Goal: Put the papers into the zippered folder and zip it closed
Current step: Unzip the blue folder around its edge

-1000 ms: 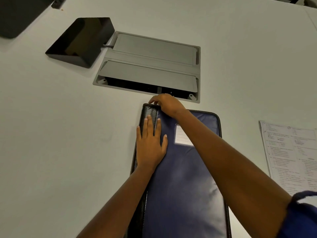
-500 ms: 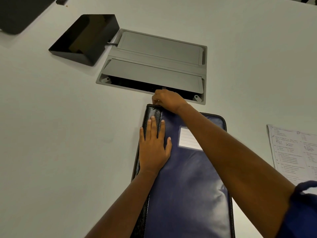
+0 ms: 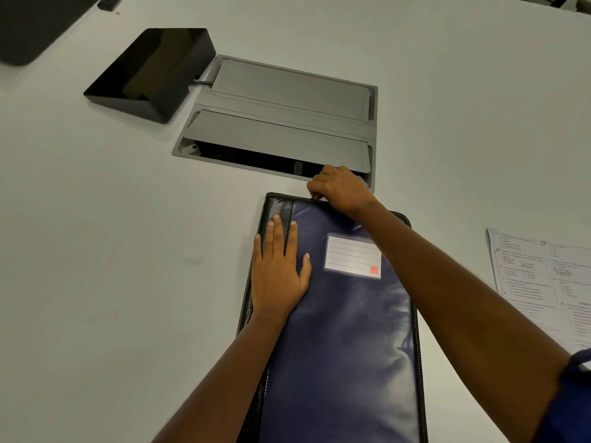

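Observation:
A dark blue zippered folder [image 3: 345,340] with a black spine and a white label lies flat on the white table, its cover down. My left hand [image 3: 278,270] rests flat on the folder near the spine, fingers straight. My right hand [image 3: 340,190] is at the folder's far edge, fingers curled, pinching the zipper pull [image 3: 316,197]. A stack of printed papers [image 3: 550,282] lies on the table to the right of the folder, apart from it.
A grey cable hatch [image 3: 281,123] is set into the table just beyond the folder, its near flap ajar. A black glossy wedge-shaped device [image 3: 150,75] sits to its left. A dark object [image 3: 28,24] fills the far left corner.
My right hand has slid rightward along the folder's far edge with the zipper pull, away from the spine corner. My left hand has stayed pressed on the folder.

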Demonstrator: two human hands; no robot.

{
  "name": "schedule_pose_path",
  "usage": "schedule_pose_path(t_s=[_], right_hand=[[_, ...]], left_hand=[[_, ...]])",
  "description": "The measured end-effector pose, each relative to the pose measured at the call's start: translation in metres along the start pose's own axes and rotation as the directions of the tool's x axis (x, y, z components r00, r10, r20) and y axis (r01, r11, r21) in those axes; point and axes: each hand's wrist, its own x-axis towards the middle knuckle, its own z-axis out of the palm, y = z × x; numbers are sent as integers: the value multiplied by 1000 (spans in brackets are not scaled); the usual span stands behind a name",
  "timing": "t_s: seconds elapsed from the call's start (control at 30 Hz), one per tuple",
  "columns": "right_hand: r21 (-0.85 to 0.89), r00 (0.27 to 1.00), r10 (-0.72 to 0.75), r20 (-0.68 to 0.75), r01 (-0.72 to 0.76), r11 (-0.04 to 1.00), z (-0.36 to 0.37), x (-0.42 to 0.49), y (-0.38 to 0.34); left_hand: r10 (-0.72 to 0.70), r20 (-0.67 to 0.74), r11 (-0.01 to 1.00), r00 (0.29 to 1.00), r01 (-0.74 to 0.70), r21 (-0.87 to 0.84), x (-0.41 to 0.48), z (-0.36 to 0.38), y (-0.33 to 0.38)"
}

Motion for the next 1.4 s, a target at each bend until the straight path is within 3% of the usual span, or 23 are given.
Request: schedule_pose_path(t_s=[0.63, 0.83, 1.1, 1.27, 1.4], right_hand=[[-37, 966, 257, -10, -257, 966, 7, -94, 60], [-11, 961, 276, -6, -276, 961, 6, -92, 58], [299, 925, 356, 133, -380, 875, 2, -82, 55], [212, 955, 287, 71, -296, 932, 4, -77, 53], [47, 995, 99, -17, -99, 994, -3, -68, 49]], left_hand=[[-10, 22, 1000, 1000, 10, 13, -1, -1, 0], [-13, 31, 1000, 999, 13, 9, -1, -1, 0], [-14, 23, 1000, 1000, 14, -1, -1, -2, 1], [-10, 25, 1000, 1000, 11, -5, -1, -2, 1], [-4, 42, 1000, 999, 5, -24, -2, -1, 0]])
